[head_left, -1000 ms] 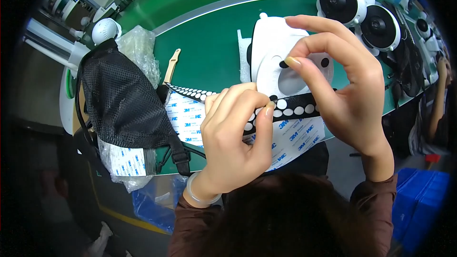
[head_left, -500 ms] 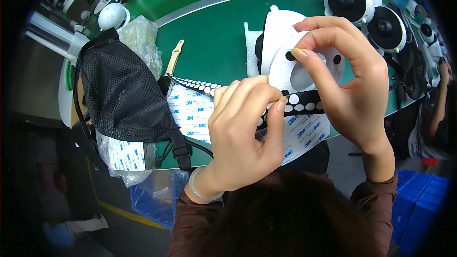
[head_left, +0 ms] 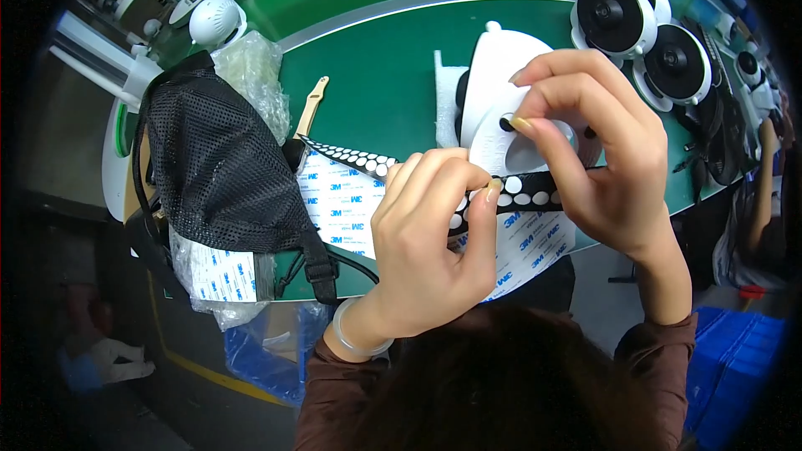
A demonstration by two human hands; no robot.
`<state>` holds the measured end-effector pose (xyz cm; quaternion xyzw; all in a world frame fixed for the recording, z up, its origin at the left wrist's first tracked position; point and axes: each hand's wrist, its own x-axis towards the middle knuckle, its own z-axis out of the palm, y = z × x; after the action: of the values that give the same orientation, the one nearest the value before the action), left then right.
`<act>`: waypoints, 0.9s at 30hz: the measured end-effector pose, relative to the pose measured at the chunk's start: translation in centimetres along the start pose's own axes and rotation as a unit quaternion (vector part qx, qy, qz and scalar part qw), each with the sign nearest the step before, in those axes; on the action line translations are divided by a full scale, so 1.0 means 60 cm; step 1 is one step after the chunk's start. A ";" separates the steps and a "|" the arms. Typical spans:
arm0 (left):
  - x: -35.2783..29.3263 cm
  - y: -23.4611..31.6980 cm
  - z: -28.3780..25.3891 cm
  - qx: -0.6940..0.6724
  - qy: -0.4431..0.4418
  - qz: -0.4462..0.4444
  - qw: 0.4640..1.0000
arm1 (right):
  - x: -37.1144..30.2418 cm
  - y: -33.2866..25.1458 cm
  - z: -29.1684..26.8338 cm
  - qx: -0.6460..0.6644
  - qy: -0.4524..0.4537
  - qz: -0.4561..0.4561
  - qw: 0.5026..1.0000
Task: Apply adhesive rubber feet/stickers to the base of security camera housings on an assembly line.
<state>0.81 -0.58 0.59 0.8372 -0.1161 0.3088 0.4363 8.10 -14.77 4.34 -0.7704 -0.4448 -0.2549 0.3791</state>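
A white ball-shaped camera lies tipped on the bench, its ring-shaped base facing me. Small black round pads sit on that ring. My right hand is closed around the base's edge, its thumb tip beside one pad. Just below the base, my left hand pinches a black strip with rows of white dots; the fingertips cover what exactly lies between them. The strip runs behind the left hand and appears again on its left. Printed white backing sheets lie under it.
A black mesh bag with straps takes up the bench's left side, next to bubble wrap and a wooden-handled brush. More white cameras stand at the back right. Behind the held camera is white foam. A blue crate stands lower right.
The whole view has shifted slightly. The camera's base and my right hand have come a little nearer to me. My left hand keeps its pinch at the strip.
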 end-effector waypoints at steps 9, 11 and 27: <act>0.001 0.000 0.002 -0.019 0.016 -0.007 1.000 | -0.018 -0.023 -0.020 -0.108 -0.013 -0.124 0.986; 0.002 0.002 0.005 -0.015 0.020 -0.002 1.000 | -0.008 -0.024 -0.021 -0.043 0.012 -0.046 0.998; 0.000 0.001 0.010 -0.004 0.035 0.045 0.998 | -0.006 -0.019 -0.008 -0.007 0.020 0.078 0.997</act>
<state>1.04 -1.08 0.37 0.8182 -0.1398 0.3564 0.4290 6.90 -14.98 4.76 -0.8000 -0.3741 -0.2432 0.4010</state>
